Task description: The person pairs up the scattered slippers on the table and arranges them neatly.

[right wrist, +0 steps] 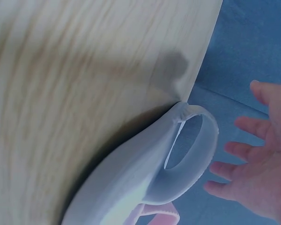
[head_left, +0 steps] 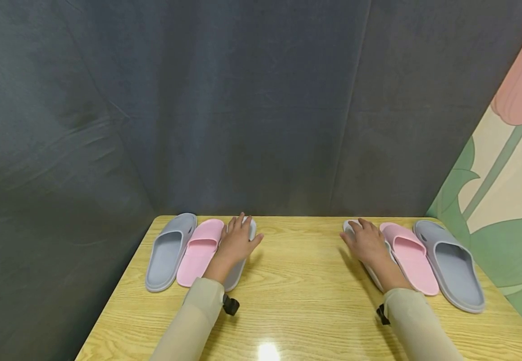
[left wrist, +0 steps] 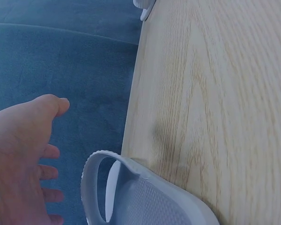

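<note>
My left hand (head_left: 236, 243) hovers over a light grey slipper (head_left: 235, 277) in the left group, palm down with fingers spread. In the left wrist view that slipper (left wrist: 152, 199) shows its strap, with a gap between it and the hand (left wrist: 18, 154). Mirroring this, my right hand (head_left: 366, 243) is above another light grey slipper (head_left: 373, 277) in the right group and partly hides it. The right wrist view shows loosely spread fingers (right wrist: 241, 152) apart from the slipper's strap (right wrist: 208, 140). Neither hand holds anything.
Beside the left hand lie a pink slipper (head_left: 197, 265) and a larger grey slipper (head_left: 164, 263). On the right are a matching pink slipper (head_left: 416, 271) and grey slipper (head_left: 457, 276). Dark cloth (head_left: 252, 110) hangs behind the wooden table (head_left: 301, 281); a flower-patterned surface (head_left: 504, 215) stands right.
</note>
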The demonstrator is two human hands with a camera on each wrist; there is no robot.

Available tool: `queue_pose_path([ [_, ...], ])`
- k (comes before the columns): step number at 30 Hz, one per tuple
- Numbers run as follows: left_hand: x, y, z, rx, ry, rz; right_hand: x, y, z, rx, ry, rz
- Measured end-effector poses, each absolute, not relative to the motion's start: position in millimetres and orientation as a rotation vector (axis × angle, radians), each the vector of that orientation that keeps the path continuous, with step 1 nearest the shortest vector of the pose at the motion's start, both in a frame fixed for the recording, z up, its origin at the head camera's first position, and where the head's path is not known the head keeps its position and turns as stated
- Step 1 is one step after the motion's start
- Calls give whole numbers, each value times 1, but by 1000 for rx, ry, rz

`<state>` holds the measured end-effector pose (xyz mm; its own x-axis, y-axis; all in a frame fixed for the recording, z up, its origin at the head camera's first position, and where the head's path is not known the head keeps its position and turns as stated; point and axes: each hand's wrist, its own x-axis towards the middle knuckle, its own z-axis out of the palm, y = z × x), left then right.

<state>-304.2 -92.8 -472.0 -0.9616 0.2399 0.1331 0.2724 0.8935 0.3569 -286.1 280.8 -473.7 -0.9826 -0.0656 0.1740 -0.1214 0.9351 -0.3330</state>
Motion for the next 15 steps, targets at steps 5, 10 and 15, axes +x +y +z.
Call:
queue_pose_path([
  [5, -308, -92, -474, -393, -2980, -576, -288, 283, -475, 141, -2937, 518],
  [10, -312, -92, -477, -384, -2995, -590, -290, 284, -477, 149, -2932, 504],
  [15, -314, -91, -477, -385, -3013, -584, -291, 286, -475, 150, -2938, 502],
])
